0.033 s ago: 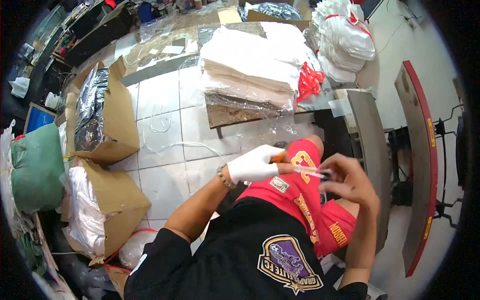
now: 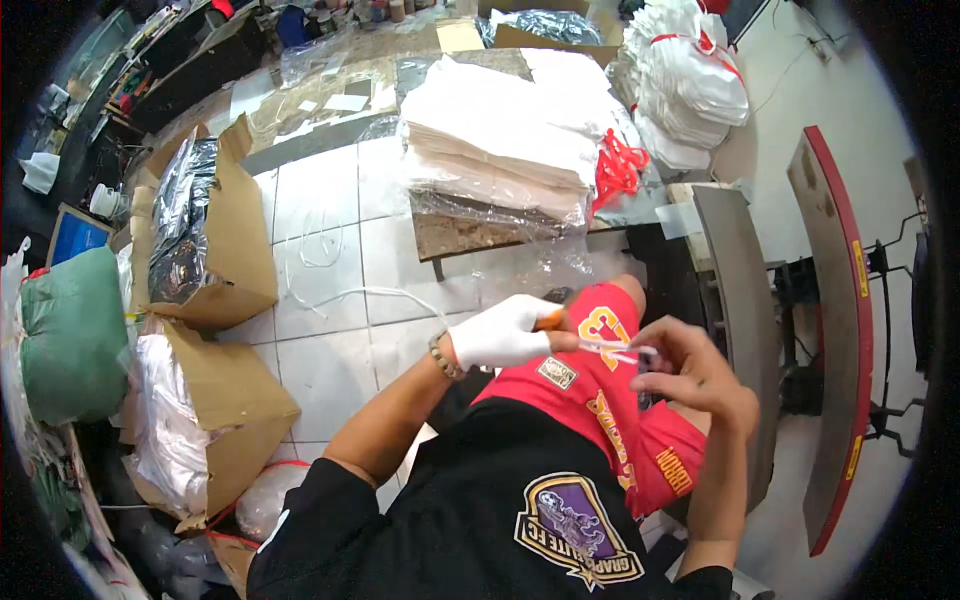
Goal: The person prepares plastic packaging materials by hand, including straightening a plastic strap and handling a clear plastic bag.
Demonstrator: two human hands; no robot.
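Observation:
My left hand [image 2: 505, 333], in a white fingerless glove, is closed in front of my lap. A small orange thing [image 2: 552, 320] pokes out of its fingers; its kind is hidden. From its fingertips a thin white cord [image 2: 612, 350] stretches across to my right hand [image 2: 700, 375]. The right is bare, its thumb and fingers bent around the cord's other end. A small dark and pale bit shows there, too blurred to name. More white cord [image 2: 385, 291] trails over the floor tiles up to my left wrist.
Ahead, a low table [image 2: 465, 238] bears a stack of white sheets [image 2: 500, 120] and red ribbon [image 2: 620, 170]. Cardboard boxes [image 2: 245, 385] and a green bundle [image 2: 75, 335] stand at left. To the right are a grey bench [image 2: 738, 270] and a red-edged board [image 2: 835, 330].
Both hands have shifted very slightly, and the right hand's fingers have turned a little around the cord end. The cord still spans between the hands.

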